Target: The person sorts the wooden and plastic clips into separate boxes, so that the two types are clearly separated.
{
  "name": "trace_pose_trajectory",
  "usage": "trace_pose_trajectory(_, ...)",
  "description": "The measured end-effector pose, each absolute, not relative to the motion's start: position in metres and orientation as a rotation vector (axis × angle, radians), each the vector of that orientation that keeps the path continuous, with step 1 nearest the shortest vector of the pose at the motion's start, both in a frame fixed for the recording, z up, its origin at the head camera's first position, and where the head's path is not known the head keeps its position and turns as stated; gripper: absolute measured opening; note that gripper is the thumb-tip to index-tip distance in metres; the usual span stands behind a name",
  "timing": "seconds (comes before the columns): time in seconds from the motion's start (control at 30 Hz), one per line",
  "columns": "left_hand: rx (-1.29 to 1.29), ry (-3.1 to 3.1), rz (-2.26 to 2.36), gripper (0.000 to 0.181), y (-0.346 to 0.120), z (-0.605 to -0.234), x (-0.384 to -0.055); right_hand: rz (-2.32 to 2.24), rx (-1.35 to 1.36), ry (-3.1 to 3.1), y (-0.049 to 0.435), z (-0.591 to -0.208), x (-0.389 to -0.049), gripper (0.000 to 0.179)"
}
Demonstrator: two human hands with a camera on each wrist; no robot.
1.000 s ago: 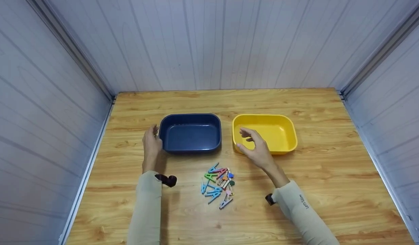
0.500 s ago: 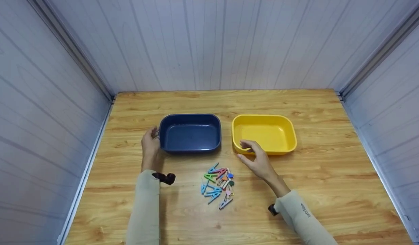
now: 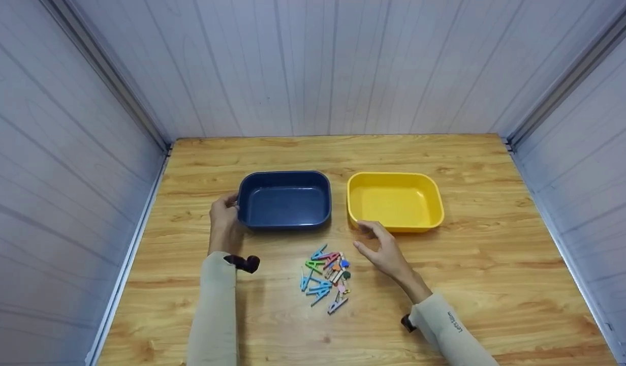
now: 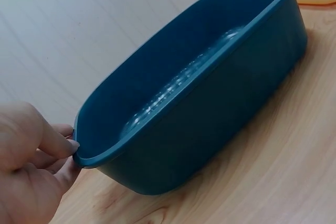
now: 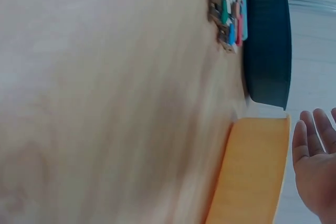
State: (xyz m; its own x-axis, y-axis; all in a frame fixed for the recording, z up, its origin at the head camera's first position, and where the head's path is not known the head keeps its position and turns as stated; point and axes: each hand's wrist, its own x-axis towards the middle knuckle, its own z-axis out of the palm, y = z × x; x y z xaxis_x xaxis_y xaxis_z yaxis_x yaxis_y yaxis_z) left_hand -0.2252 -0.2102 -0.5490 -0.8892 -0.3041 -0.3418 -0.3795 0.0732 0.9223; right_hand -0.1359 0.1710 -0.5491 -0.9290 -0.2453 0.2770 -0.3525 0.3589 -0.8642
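Note:
A dark blue plastic basin [image 3: 285, 203] stands on the table, its inside bare. My left hand [image 3: 223, 216] is at its left end; in the left wrist view, the thumb and fingers [image 4: 62, 148] pinch the rim at the corner. To the right stands a yellow basin [image 3: 397, 201], also with a bare inside. In front of its near left corner hovers my right hand [image 3: 386, 251], fingers loosely bent and thumb apart, holding nothing. Between the forearms lies a pile of clothespins [image 3: 320, 284], mostly light blue, with a green one, a red one and small wooden clips [image 3: 337, 274] with coloured shapes.
A wood-grain table [image 3: 318, 335] carries everything. Pale panel walls [image 3: 313, 66] enclose it at the back and on both sides. Dark wrist cameras [image 3: 244, 263] stick out from the sleeves.
My left hand has settled onto the blue basin's rim. From over the yellow basin, my right hand has drawn back toward me, to its near edge. Basins and clothespins stay put.

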Motion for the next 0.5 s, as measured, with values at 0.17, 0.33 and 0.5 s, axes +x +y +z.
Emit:
trace_pose_trajectory(0.17,-0.737,2.254,1.947,0.043,-0.21,-0.546,-0.228,1.569,0.635,-2.559,0.177,-0.58,-0.142,0.044)
trace_pose_trajectory(0.33,-0.752,2.189,2.013,0.045,-0.209,-0.544,-0.228,1.518,0.716,-2.587,0.176,-0.589,-0.138,0.042)
trace_pose_trajectory(0.5,-0.763,2.113,2.053,0.044,-0.208,-0.546,-0.225,1.496,0.768,-2.686,0.174,-0.597,-0.133,0.045)
